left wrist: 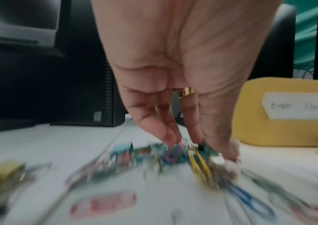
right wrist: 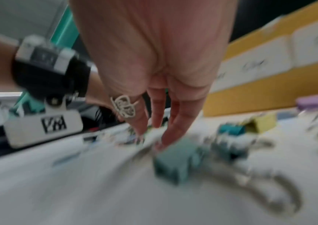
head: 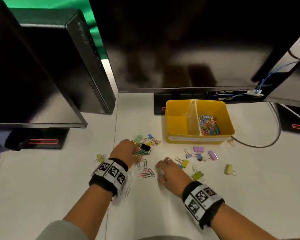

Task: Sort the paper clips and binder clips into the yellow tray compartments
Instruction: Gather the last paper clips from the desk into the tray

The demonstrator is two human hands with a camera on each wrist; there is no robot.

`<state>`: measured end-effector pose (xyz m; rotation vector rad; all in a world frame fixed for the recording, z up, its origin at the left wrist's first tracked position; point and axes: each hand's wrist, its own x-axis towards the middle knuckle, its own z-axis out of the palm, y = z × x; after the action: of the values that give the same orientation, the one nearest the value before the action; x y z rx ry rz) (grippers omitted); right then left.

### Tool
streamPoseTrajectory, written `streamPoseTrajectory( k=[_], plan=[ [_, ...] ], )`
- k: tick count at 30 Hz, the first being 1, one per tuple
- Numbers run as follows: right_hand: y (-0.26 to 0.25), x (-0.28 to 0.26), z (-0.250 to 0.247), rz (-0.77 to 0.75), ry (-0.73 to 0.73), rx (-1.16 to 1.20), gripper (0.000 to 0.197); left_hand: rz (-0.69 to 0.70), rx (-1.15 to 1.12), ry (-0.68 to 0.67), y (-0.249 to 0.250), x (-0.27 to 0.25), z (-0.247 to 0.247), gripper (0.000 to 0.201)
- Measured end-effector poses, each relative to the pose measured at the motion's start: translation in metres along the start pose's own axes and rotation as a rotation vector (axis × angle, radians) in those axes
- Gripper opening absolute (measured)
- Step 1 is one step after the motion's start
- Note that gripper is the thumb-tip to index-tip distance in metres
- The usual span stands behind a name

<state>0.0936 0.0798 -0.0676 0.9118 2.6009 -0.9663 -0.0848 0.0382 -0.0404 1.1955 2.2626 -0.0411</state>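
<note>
Both hands down on the white desk (head: 249,196), in front of the yellow tray (head: 173,122). Left hand (head: 124,150) is over the mixed pile of paper clips (head: 144,152) and binder clips, fingers (left wrist: 166,132) pointing down w/ tips in the pile, looks like they're closing on clips but the left wrist view is too blurred to tell a real grip. A black binder clip (head: 145,147) sits just right of that hand. Right hand (head: 170,172) lies w/ fingers extended and relaxed, tips at or just above the desk beside a small bunch of pink/green paper clips (head: 146,173); holds nothing I can see. A teal binder clip (right wrist: 177,159) is right next to its fingertips in the right wrist view (very smeared, contact unclear). Tray status: right compartment holds a heap of coloured paper clips (head: 209,124), left compartment (head: 177,124) shows only yellow floor. Front label on the left side reads roughly "Binder Clip" (left wrist: 296,106). More binder clips are scattered near the tray front: purple ones (head: 198,149), yellow-green ones (head: 197,175), and one more (head: 229,168) further right. Dark monitors (head: 189,49) behind the tray, PC tower (head: 92,66) back left.
</note>
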Motion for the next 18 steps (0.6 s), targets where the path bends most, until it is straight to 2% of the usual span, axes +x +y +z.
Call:
streamPoseTrajectory(
  k=[2,5,8,10,13,15,18],
  plan=[
    [-0.008,0.008,0.011,-0.019,-0.03,-0.037,0.033,0.002,-0.039,0.007,-0.002,0.0,0.011,0.041],
    [-0.019,0.013,0.004,-0.024,-0.049,-0.054,0.024,0.024,-0.032,0.057,0.001,0.001,0.018,0.037],
    [-0.021,0.029,-0.014,-0.001,0.124,-0.106,0.026,0.051,0.006,0.103,0.001,0.0,0.018,0.03],
    [-0.023,0.046,-0.025,-0.017,0.227,-0.116,0.036,0.053,0.0,0.098,-0.002,-0.001,0.02,0.028],
    [-0.03,0.069,-0.029,-0.111,0.159,-0.237,0.05,0.063,-0.041,0.077,-0.012,-0.005,0.025,0.03],
    [-0.034,0.075,-0.03,-0.125,0.103,-0.359,0.046,0.062,-0.081,0.08,-0.017,-0.008,0.025,0.028],
    [-0.034,0.076,-0.029,-0.105,0.091,-0.415,0.04,0.071,-0.126,0.059,-0.023,-0.011,0.024,0.023]
  ],
)
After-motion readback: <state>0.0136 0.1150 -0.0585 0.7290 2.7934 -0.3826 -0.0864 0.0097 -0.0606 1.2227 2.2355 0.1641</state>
